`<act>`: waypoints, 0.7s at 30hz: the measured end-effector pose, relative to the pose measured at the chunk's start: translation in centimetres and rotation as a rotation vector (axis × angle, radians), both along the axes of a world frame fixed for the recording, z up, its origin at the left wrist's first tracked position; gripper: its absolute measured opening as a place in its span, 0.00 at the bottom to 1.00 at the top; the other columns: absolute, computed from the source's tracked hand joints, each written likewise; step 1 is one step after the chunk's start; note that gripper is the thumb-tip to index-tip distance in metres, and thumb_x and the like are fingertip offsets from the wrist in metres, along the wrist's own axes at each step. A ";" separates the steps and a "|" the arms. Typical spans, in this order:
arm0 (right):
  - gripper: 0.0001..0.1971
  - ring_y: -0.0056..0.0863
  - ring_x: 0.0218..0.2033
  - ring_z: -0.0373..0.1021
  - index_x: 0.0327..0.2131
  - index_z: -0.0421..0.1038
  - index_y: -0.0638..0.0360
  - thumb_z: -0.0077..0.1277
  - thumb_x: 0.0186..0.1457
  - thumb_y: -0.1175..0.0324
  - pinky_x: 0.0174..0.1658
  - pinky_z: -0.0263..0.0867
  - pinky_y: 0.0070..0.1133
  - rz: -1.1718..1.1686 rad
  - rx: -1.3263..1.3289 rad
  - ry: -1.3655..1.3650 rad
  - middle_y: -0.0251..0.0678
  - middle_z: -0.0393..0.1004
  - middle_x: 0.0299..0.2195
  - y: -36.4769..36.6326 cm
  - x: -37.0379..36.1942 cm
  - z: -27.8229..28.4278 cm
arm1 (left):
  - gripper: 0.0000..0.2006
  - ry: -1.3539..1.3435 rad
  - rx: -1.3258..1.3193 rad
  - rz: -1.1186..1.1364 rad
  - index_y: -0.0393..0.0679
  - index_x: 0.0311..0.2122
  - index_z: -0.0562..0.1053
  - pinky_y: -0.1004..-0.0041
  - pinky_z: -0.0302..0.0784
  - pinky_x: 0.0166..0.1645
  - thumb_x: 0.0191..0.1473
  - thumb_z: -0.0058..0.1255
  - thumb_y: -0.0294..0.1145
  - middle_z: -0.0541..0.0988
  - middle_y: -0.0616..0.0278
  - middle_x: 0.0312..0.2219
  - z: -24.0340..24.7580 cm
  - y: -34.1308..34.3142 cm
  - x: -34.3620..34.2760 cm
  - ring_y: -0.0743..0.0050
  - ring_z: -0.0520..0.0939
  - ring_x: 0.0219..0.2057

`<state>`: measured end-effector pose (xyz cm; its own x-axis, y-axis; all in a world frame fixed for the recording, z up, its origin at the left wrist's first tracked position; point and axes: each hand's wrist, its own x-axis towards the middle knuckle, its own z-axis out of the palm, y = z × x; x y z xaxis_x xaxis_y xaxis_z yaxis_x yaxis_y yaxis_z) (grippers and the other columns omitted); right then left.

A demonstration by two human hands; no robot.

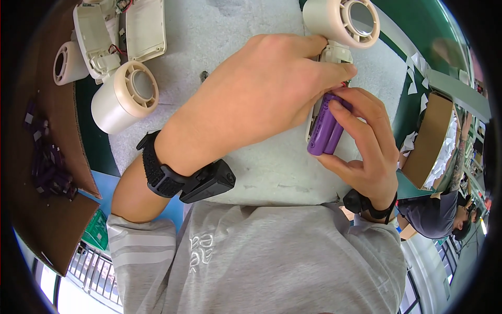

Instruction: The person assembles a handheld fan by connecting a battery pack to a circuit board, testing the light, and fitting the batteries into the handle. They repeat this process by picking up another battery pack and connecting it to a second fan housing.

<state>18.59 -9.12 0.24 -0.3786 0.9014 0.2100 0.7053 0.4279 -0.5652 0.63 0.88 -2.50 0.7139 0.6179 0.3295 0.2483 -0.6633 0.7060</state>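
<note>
My right hand (368,138) grips a pack of two purple cylindrical batteries (327,128), its thumb at the lower end and fingers along the side and top. The pack lies at a slant over an open cream housing (337,54). My left hand (277,83) reaches across from the left, back upward, its fingers closed over that housing; its thumb is hidden. Red wire (345,83) shows between the left fingertips and the pack. Attached at the housing's far end is a cream cylinder (340,23) with a vented round end and a shiny disc.
On the left are another vented cream cylinder (125,97) and opened housing shells (146,29) with wires. A cardboard box (78,220) at far left holds several purple battery packs (52,167). A box of white pieces (431,141) stands right; another person (431,214) works beyond it.
</note>
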 end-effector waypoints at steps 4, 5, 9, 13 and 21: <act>0.30 0.44 0.45 0.68 0.42 0.71 0.67 0.64 0.26 0.80 0.40 0.74 0.29 -0.111 -0.019 0.068 0.48 0.68 0.47 -0.6 -0.5 0.0 | 0.17 0.007 -0.005 -0.006 0.47 0.43 0.78 0.68 0.78 0.34 0.46 0.55 0.20 0.79 0.49 0.38 0.0 0.1 -0.1 0.55 0.81 0.31; 0.30 0.44 0.46 0.68 0.42 0.72 0.67 0.65 0.26 0.80 0.40 0.75 0.28 -0.127 -0.020 0.071 0.49 0.68 0.48 -0.7 -0.5 0.0 | 0.16 0.010 -0.002 -0.010 0.47 0.43 0.78 0.68 0.78 0.34 0.46 0.55 0.21 0.79 0.49 0.38 0.0 0.0 -0.1 0.55 0.81 0.32; 0.28 0.44 0.47 0.68 0.41 0.73 0.68 0.65 0.28 0.80 0.39 0.75 0.27 -0.152 -0.022 0.043 0.51 0.67 0.49 -0.6 -0.4 0.2 | 0.16 0.021 0.011 -0.014 0.47 0.43 0.78 0.67 0.78 0.34 0.46 0.55 0.21 0.78 0.48 0.39 0.1 0.0 -0.1 0.53 0.81 0.32; 0.26 0.44 0.48 0.68 0.40 0.74 0.68 0.65 0.29 0.80 0.42 0.74 0.29 -0.144 -0.017 -0.012 0.51 0.67 0.49 -0.6 -0.4 0.2 | 0.16 0.044 0.012 -0.011 0.48 0.43 0.78 0.67 0.77 0.35 0.46 0.55 0.22 0.78 0.48 0.39 0.1 0.1 -0.1 0.51 0.81 0.33; 0.23 0.46 0.48 0.69 0.38 0.75 0.69 0.65 0.30 0.80 0.44 0.74 0.30 -0.156 -0.018 -0.034 0.51 0.70 0.48 -0.5 -0.3 0.2 | 0.15 0.036 0.002 -0.011 0.49 0.42 0.79 0.67 0.76 0.32 0.47 0.55 0.25 0.79 0.47 0.37 0.2 0.3 -0.1 0.53 0.81 0.30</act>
<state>18.32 -9.64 0.41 -0.2407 0.9532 0.1829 0.7809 0.3020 -0.5467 0.50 1.17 -2.33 0.7320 0.6095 0.3045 0.2663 -0.6674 0.6955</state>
